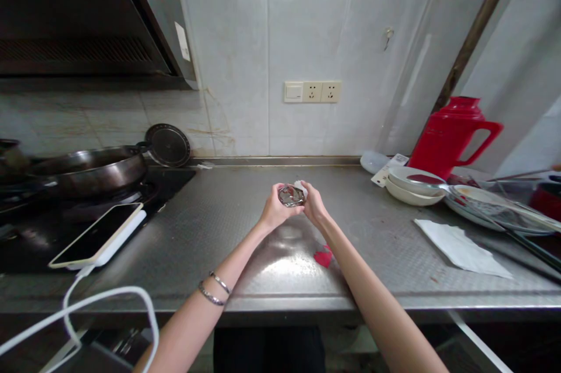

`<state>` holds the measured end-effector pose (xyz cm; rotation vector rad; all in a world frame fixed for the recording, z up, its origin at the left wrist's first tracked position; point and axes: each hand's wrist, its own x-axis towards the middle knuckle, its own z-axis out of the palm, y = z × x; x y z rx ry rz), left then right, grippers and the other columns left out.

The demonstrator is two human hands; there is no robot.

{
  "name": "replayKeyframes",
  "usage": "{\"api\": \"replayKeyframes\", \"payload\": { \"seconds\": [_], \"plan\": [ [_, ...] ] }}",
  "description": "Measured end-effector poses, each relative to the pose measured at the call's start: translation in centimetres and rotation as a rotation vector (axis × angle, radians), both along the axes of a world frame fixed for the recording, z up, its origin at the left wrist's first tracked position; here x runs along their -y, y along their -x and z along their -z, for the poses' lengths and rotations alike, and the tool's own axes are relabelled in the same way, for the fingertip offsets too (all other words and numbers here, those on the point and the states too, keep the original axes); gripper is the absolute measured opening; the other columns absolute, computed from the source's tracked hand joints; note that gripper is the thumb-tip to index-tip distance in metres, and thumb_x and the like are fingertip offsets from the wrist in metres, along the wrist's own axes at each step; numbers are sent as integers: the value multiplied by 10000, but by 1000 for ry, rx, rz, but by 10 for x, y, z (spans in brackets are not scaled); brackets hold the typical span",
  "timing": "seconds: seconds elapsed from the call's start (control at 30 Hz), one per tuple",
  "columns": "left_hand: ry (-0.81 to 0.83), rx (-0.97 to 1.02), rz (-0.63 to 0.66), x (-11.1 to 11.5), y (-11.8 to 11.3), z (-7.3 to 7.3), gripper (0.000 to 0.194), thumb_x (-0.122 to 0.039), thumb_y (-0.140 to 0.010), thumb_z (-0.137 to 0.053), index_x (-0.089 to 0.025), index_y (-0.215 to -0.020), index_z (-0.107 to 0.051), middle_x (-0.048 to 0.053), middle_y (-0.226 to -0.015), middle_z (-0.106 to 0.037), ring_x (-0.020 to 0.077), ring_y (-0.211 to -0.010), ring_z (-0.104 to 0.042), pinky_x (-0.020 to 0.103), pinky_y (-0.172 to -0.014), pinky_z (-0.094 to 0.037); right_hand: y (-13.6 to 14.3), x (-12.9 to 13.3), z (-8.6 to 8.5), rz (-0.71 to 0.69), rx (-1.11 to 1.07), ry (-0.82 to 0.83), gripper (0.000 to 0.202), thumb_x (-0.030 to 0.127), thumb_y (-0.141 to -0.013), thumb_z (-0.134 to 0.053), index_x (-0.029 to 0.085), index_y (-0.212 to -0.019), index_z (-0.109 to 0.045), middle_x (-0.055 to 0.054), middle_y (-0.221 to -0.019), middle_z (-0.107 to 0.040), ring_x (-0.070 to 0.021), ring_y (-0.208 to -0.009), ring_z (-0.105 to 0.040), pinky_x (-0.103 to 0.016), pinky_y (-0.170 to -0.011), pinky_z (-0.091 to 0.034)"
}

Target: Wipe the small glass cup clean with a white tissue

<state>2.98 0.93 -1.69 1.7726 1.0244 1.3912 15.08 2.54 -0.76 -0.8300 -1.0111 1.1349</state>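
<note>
Above the middle of the counter, my left hand [272, 210] grips a small round shiny dish [291, 195], its fingers closed around the left side and lower edge. The dish is tilted so that its glossy, silvery-brown round face shows; whether it is glass or metal I cannot tell. My right hand [314, 206] is closed at the right rim, with a crumpled white tissue [300, 186] pressed there between fingers and dish. Most of the right fingertips are hidden behind it. A red scrap [323, 256] lies on the counter beside my right forearm.
The steel counter [210, 227] runs along a tiled wall. To the left are a pan [100, 169] on the stove and a phone [99, 234] with a white cable. On the right stand a red thermos jug [447, 138], stacked bowls [415, 187] and a folded napkin [462, 248].
</note>
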Motion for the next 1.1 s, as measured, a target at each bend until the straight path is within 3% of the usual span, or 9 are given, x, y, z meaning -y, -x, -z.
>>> {"api": "replayKeyframes", "payload": {
  "seconds": [0.23, 0.4, 0.7, 0.9, 1.1],
  "plan": [
    [16, -51, 67, 6, 1, -3, 724, -363, -493, -834, -186, -1093, -471, 74, -1029, -636, 218, -950, -614, 332, -848, -472, -3, 11, -7, -179, -202, 229, 251, 331, -837, -509, 138, -879, -665, -62, -788, -724, -177, -693, -672, -287, -684, -539],
    [14, -35, 120, 3, 1, 3, 712, -369, -496, -830, -176, -1086, -481, 69, -1038, -632, 203, -924, -617, 315, -828, -478, -5, 7, -3, -200, -199, 234, 256, 248, -841, -460, 135, -856, -689, -63, -776, -731, -177, -710, -678, -297, -723, -542],
    [37, 18, 173, 6, -4, 6, 673, -321, -528, -820, -163, -1080, -469, 77, -1040, -618, 198, -939, -607, 336, -867, -463, -11, 8, 0, -196, -209, 209, 299, 236, -834, -416, 128, -858, -694, -72, -779, -735, -197, -768, -684, -323, -779, -536],
    [66, 77, 230, 2, -6, 12, 650, -317, -568, -790, -164, -1087, -430, 82, -1045, -602, 193, -938, -609, 339, -866, -464, -9, 13, -1, -286, -228, 234, 342, 388, -858, -467, 133, -936, -679, -78, -834, -734, -201, -735, -687, -333, -740, -546],
    [-7, -44, 147, 6, -5, 12, 661, -365, -581, -782, -180, -1112, -434, 77, -1047, -614, 203, -952, -607, 334, -846, -467, -9, 11, 4, -294, -189, 248, 318, 328, -860, -447, 127, -912, -689, -83, -777, -732, -207, -760, -688, -337, -754, -542]
  ]
}}
